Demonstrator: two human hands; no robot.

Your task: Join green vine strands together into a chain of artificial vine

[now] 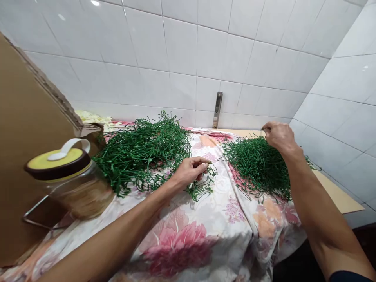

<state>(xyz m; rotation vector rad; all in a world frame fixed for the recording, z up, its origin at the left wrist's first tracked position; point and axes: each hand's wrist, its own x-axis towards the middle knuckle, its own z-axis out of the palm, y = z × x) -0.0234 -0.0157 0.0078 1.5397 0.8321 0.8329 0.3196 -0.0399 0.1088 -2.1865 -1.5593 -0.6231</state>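
A see-through jar [85, 197] has a yellow and brown lid [53, 161] with a white strap [69, 147] on top. Near it stands a big brown cardboard piece [25, 117]. A white cloth [188, 250] with pink and orange flowers covers much of the tan surface [337, 192]. Pale yellow bits, maybe food, [91, 117] lie at the back left. A metal strip [217, 110] stands up against the shiny white tile wall [176, 51].

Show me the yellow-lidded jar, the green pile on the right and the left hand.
Yellow-lidded jar [76, 194]: head view, its clear body.
Green pile on the right [258, 166]: head view, its tangled middle.
Left hand [190, 170]: head view, mid-hand.
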